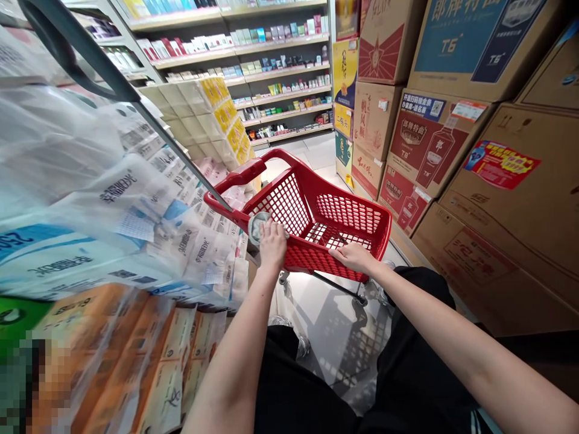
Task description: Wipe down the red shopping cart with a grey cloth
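A red plastic shopping basket (362, 217) on wheels stands on the pale floor just ahead of me, with nothing visible inside it. My left hand (272, 244) lies on its near rim, fingers curled over a grey round fitting where a dark pull handle (85, 66) rises up to the left. My right hand (355, 258) rests on the near rim further right, fingers closed over the edge. My black-clad legs show below the basket.
Packs of tissue and toilet paper in clear plastic (113, 241) are stacked close on the left. Brown cardboard cartons (511, 199) are piled high on the right. Shelves of small goods (280, 72) close the aisle ahead. A narrow strip of floor (335, 337) runs between.
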The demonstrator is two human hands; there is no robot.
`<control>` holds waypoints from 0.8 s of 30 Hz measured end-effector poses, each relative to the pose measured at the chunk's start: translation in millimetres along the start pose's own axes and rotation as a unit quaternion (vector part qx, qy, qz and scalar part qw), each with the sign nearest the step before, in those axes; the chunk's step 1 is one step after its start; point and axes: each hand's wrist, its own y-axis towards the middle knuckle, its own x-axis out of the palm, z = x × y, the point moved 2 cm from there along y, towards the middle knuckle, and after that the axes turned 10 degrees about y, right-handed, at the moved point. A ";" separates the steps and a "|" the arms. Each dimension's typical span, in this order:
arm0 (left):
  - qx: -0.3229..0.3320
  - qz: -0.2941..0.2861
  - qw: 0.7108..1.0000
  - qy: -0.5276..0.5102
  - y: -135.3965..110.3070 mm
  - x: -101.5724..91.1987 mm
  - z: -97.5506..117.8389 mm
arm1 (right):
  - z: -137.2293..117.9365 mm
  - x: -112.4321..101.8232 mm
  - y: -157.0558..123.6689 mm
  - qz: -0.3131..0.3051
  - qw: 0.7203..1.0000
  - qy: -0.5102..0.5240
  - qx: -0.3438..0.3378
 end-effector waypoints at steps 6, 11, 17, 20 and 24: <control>0.075 -0.016 0.997 -0.008 -8.3 -5.6 21.9 | -1.5 -0.1 -3.2 0.008 1.000 0.003 -0.002; 0.072 -0.042 0.996 -0.006 9.4 -2.2 -11.2 | -5.5 2.2 1.3 0.022 1.000 0.000 0.000; -0.081 -0.006 0.995 -0.065 19.6 2.3 -28.2 | -7.6 3.3 6.9 0.013 1.000 -0.009 0.012; -0.128 0.007 0.987 -0.096 8.2 4.7 -5.6 | -7.9 3.4 7.5 0.012 1.000 -0.019 0.014; -0.184 -0.011 0.966 -0.180 -17.0 14.1 36.4 | -12.0 4.8 8.6 0.012 0.999 -0.033 0.021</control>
